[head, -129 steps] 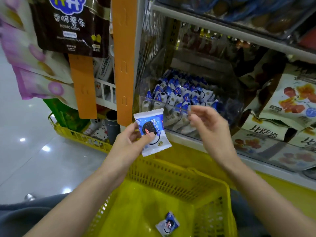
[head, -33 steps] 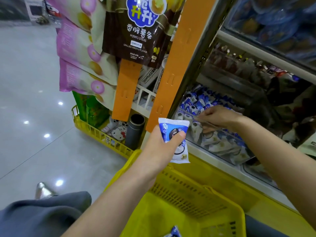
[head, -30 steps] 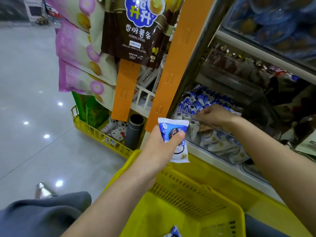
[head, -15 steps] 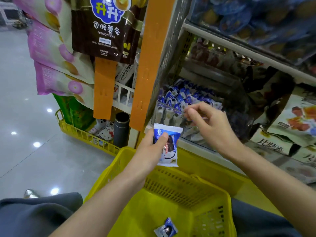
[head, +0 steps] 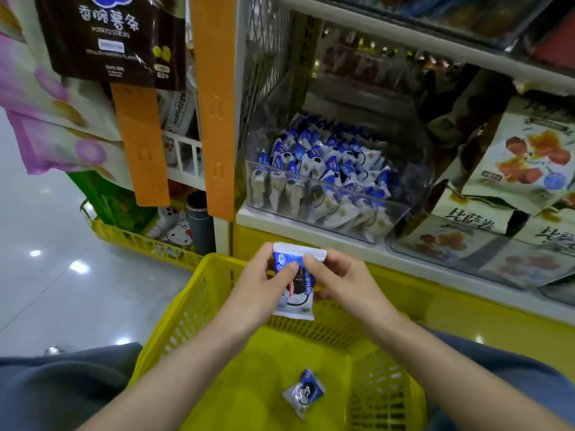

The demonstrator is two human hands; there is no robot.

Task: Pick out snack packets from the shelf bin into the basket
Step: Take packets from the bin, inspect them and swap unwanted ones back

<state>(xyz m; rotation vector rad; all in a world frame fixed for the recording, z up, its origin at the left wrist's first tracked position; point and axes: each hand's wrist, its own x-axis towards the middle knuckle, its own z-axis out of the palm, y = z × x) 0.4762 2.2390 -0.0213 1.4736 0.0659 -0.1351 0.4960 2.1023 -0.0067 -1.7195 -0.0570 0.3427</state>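
While packets [head: 326, 169] fill the bin [head: 411, 181], the basket [head: 217, 263] holds one packet [head: 303, 391].

- A brown potato-sticks bag [head: 115, 35] hung left of the orange post [head: 214, 104].
- A grey tube [head: 199, 222] stood at the post's foot.
- Fruit-printed bags [head: 525, 154] lay well to its right.

Glossy pale floor [head: 62, 275] – ceiling-light glints; white shelving [head: 311, 234], orange strips [head: 214, 104].
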